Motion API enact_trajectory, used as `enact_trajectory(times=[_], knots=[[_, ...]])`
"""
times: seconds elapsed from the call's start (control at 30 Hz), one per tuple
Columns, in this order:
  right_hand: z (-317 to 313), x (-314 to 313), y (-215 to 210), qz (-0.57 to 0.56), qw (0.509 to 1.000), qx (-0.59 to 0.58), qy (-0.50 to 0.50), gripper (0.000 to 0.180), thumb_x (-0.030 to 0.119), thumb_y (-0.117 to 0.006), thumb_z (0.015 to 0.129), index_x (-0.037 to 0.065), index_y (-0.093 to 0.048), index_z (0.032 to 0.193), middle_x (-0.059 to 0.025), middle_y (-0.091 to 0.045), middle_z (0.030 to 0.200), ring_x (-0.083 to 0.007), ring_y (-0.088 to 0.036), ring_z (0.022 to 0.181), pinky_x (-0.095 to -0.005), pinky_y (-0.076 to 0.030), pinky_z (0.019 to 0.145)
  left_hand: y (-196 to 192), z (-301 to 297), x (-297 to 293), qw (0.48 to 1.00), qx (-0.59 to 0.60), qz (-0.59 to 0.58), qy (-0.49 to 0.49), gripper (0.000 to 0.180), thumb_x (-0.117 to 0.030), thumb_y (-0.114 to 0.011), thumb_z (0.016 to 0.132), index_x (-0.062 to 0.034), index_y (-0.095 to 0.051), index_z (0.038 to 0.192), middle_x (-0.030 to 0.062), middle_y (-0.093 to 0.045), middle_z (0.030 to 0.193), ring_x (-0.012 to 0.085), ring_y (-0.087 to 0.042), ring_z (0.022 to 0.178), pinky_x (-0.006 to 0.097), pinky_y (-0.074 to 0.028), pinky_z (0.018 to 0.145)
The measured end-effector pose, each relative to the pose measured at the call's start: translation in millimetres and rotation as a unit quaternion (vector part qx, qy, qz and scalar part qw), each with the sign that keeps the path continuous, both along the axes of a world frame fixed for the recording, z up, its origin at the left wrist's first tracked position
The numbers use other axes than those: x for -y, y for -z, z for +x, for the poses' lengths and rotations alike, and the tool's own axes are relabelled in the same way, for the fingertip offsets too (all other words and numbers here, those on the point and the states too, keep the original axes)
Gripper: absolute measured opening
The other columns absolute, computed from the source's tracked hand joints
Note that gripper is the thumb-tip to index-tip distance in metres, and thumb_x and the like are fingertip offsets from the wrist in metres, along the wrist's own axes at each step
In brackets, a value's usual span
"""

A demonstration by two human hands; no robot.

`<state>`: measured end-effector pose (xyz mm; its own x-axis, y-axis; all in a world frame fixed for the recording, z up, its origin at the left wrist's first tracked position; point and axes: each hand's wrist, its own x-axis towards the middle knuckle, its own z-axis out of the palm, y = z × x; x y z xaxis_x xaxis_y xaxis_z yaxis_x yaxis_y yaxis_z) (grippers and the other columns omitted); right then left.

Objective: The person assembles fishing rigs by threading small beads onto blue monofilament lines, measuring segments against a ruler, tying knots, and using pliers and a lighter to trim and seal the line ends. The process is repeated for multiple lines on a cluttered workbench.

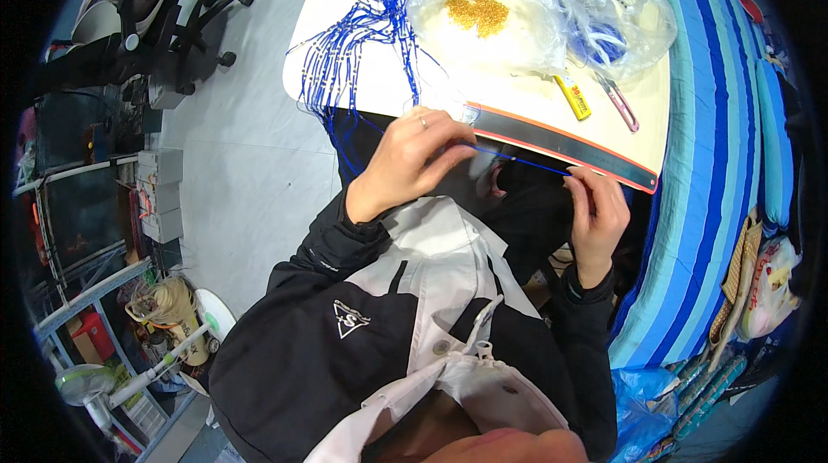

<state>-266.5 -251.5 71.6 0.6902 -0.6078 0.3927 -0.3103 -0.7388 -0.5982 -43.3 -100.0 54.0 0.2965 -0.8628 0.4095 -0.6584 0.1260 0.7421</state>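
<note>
A thin blue cord (542, 165) runs taut between my two hands, just off the table's near edge, with a small pale bead on it. My left hand (410, 157) is closed on the cord's left part, thumb against the fingers. At the other end, my right hand (598, 214) pinches the cord between thumb and fingertips. A dark measuring strip with orange edges (561, 145) lies along the table edge just beyond the cord. Past my left hand spreads a bundle of beaded blue cords (332, 66), some hanging over the edge.
On the white table (509, 94) lie gold beads (479, 14) on clear plastic, a bag with blue spools (604, 40), a yellow lighter-shaped item (573, 98) and a pink utility knife (618, 105). A blue-striped bed (690, 204) borders the right; an office chair (138, 31) stands left.
</note>
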Motion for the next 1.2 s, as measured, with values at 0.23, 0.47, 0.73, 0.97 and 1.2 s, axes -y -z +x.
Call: enact_trajectory(times=[0.23, 0.47, 0.73, 0.97, 1.2], knots=[[-4.9, 17.3, 22.2, -0.079, 0.996, -0.026, 0.029, 0.011, -0.004, -0.072, 0.077, -0.001, -0.068, 0.086, -0.0096, -0.066, 0.081, -0.0241, -0.058, 0.077, -0.0324, -0.046, 0.073, 25.6, 11.2, 2.7, 0.992, 0.091, -0.023, -0.081, 0.015, -0.004, -0.074, 0.074, -0.0056, -0.066, 0.085, 0.0057, -0.06, 0.078, 0.0237, -0.058, 0.074, 0.035, -0.042, 0.076], [-2.7, 26.6, 39.4, -0.072, 0.995, -0.031, 0.055, 0.011, -0.002, -0.074, 0.077, 0.0, -0.069, 0.087, -0.0104, -0.067, 0.083, -0.0245, -0.059, 0.082, -0.0339, -0.047, 0.075, 36.9, 10.8, 6.2, 0.987, 0.113, 0.021, -0.111, 0.011, -0.003, -0.072, 0.076, -0.006, -0.065, 0.084, 0.0047, -0.059, 0.079, 0.0224, -0.057, 0.076, 0.035, -0.04, 0.077], [-8.9, 31.8, 46.5, -0.043, 0.996, -0.026, 0.076, 0.013, -0.002, -0.074, 0.076, 0.0, -0.07, 0.089, -0.01, -0.065, 0.089, -0.0247, -0.06, 0.084, -0.0331, -0.048, 0.077, 33.2, 9.5, 8.0, 0.986, 0.114, 0.053, -0.111, 0.014, 0.0, -0.072, 0.073, -0.0043, -0.065, 0.085, 0.0065, -0.062, 0.081, 0.024, -0.058, 0.076, 0.034, -0.041, 0.079], [-14.3, 36.4, 41.7, -0.016, 0.996, -0.031, 0.087, 0.016, -0.003, -0.072, 0.076, 0.002, -0.071, 0.091, -0.0096, -0.064, 0.092, -0.0247, -0.06, 0.086, -0.0329, -0.049, 0.075, 28.4, 8.3, 9.9, 0.984, 0.114, 0.068, -0.116, 0.012, 0.001, -0.072, 0.074, -0.0038, -0.065, 0.083, 0.0075, -0.063, 0.081, 0.0257, -0.059, 0.08, 0.035, -0.043, 0.076], [-24.9, 41.4, 41.8, -0.02, 0.993, -0.021, 0.118, 0.013, -0.003, -0.073, 0.075, -0.001, -0.069, 0.088, -0.0106, -0.065, 0.09, -0.0259, -0.061, 0.083, -0.0338, -0.049, 0.074, 25.9, 5.5, 11.8, 0.984, 0.113, 0.066, -0.124, 0.012, 0.004, -0.07, 0.074, -0.0024, -0.065, 0.083, 0.0091, -0.062, 0.081, 0.0264, -0.056, 0.076, 0.034, -0.044, 0.072]])
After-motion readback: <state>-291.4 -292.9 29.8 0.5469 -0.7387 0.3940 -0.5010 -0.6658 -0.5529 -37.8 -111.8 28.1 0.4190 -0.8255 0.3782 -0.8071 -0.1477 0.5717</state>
